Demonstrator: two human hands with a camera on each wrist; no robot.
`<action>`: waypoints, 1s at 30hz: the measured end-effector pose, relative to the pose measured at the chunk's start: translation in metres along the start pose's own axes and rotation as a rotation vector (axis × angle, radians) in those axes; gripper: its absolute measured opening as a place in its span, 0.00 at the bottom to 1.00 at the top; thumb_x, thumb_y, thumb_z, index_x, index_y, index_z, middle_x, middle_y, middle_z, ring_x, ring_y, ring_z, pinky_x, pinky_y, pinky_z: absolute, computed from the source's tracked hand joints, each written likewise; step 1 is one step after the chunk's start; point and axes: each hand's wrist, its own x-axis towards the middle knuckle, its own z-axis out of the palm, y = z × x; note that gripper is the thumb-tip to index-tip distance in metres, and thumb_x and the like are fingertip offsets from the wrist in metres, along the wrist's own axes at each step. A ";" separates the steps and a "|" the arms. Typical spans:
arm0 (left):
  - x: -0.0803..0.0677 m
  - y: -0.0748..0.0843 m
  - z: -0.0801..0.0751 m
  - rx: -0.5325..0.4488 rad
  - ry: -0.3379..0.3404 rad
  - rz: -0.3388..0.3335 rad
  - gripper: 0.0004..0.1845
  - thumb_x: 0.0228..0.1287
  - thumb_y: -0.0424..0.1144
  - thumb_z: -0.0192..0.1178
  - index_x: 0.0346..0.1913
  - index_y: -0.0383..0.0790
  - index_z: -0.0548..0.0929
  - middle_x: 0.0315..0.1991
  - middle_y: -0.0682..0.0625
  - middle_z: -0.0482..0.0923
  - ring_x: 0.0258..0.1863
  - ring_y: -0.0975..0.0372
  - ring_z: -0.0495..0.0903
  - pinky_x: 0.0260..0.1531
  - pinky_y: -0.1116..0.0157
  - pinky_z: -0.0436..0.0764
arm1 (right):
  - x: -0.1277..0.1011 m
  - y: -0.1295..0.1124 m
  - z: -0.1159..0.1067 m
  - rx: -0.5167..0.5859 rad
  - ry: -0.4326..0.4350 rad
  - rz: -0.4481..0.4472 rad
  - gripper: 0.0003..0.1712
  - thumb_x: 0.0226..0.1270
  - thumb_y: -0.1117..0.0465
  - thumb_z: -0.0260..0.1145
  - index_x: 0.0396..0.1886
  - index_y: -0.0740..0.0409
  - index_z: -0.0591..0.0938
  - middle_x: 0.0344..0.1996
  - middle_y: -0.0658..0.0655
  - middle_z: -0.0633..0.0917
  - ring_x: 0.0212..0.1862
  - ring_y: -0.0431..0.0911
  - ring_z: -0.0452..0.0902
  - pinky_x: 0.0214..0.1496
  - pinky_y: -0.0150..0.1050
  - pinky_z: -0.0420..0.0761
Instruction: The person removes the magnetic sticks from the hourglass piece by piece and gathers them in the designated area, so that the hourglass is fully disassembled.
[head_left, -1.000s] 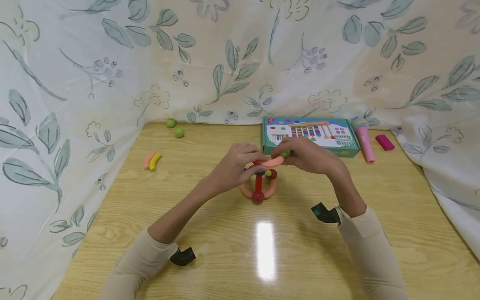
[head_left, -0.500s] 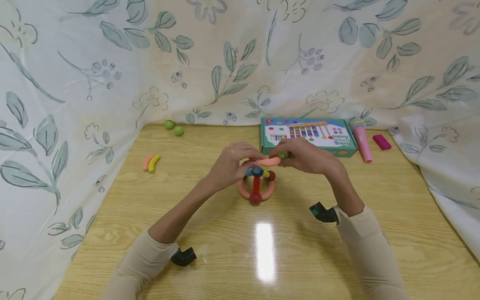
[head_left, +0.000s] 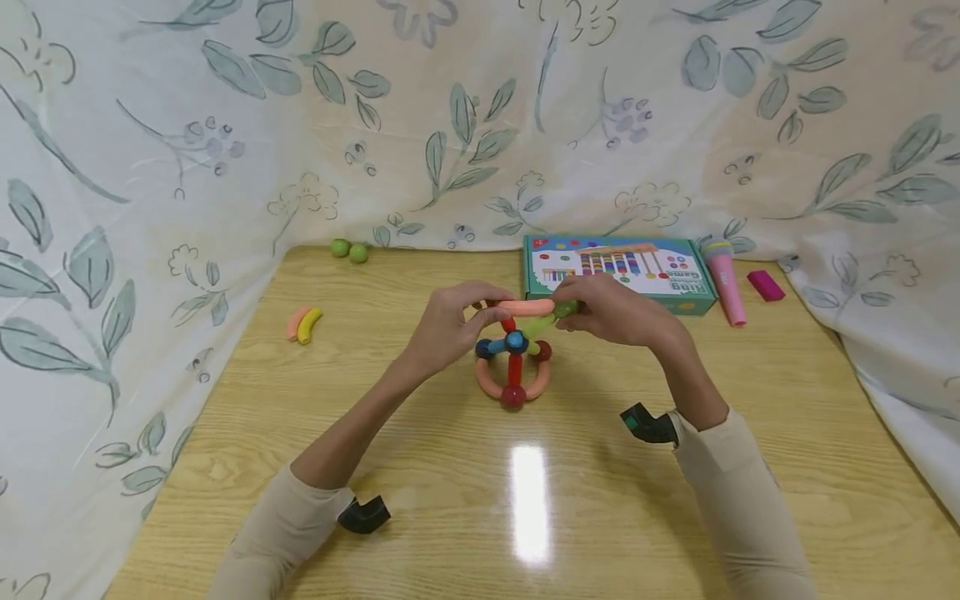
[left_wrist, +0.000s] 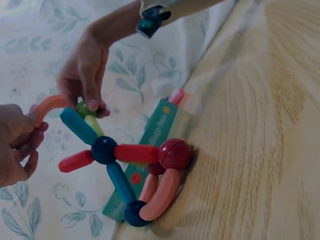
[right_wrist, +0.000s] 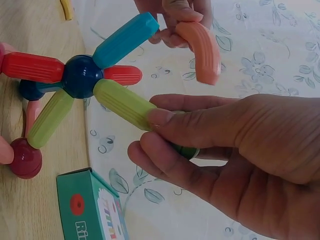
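The left hand [head_left: 450,329] pinches one end of a curved pink stick [head_left: 525,307], and the right hand [head_left: 611,312] pinches a green ball [head_left: 566,308] at the stick's other end. Right under both hands stands a toy [head_left: 513,367] of colored sticks around a dark blue ball [head_left: 515,341], on the wooden table [head_left: 525,500]. Just behind the right hand lies a green box [head_left: 622,268], and beside the box a pink microphone [head_left: 726,279].
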 end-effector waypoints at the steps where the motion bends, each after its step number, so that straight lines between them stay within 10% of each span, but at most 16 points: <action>1: -0.001 -0.001 -0.001 0.004 0.017 -0.007 0.12 0.68 0.34 0.68 0.52 0.35 0.90 0.43 0.45 0.91 0.40 0.59 0.85 0.44 0.66 0.83 | 0.000 0.000 0.000 -0.001 0.001 -0.002 0.12 0.69 0.71 0.70 0.49 0.60 0.89 0.45 0.58 0.88 0.40 0.46 0.81 0.44 0.41 0.81; 10: -0.019 -0.012 -0.027 -0.020 0.156 -0.040 0.15 0.75 0.33 0.61 0.60 0.38 0.87 0.46 0.43 0.89 0.35 0.62 0.78 0.37 0.73 0.75 | -0.001 -0.001 -0.001 0.023 0.007 -0.026 0.16 0.69 0.72 0.69 0.53 0.59 0.89 0.49 0.59 0.89 0.44 0.47 0.83 0.44 0.39 0.82; 17: -0.045 -0.034 -0.059 -0.048 0.331 -0.288 0.16 0.73 0.38 0.67 0.59 0.39 0.88 0.47 0.39 0.90 0.32 0.73 0.82 0.35 0.79 0.79 | 0.000 -0.002 -0.001 0.014 -0.008 -0.031 0.15 0.69 0.72 0.70 0.53 0.60 0.89 0.48 0.58 0.89 0.45 0.48 0.83 0.44 0.40 0.82; 23: -0.079 -0.063 -0.085 0.311 0.297 -0.435 0.18 0.76 0.42 0.63 0.56 0.30 0.86 0.31 0.37 0.88 0.20 0.62 0.74 0.26 0.68 0.75 | 0.000 -0.001 0.001 0.006 -0.007 -0.017 0.15 0.69 0.71 0.70 0.53 0.59 0.89 0.49 0.58 0.90 0.45 0.48 0.83 0.45 0.41 0.82; 30: -0.112 -0.091 -0.099 0.838 0.224 -0.424 0.15 0.81 0.34 0.54 0.36 0.22 0.72 0.12 0.51 0.56 0.09 0.64 0.55 0.10 0.70 0.57 | -0.001 0.001 0.001 -0.009 -0.003 -0.028 0.15 0.69 0.72 0.70 0.53 0.59 0.89 0.49 0.58 0.90 0.46 0.48 0.84 0.45 0.41 0.83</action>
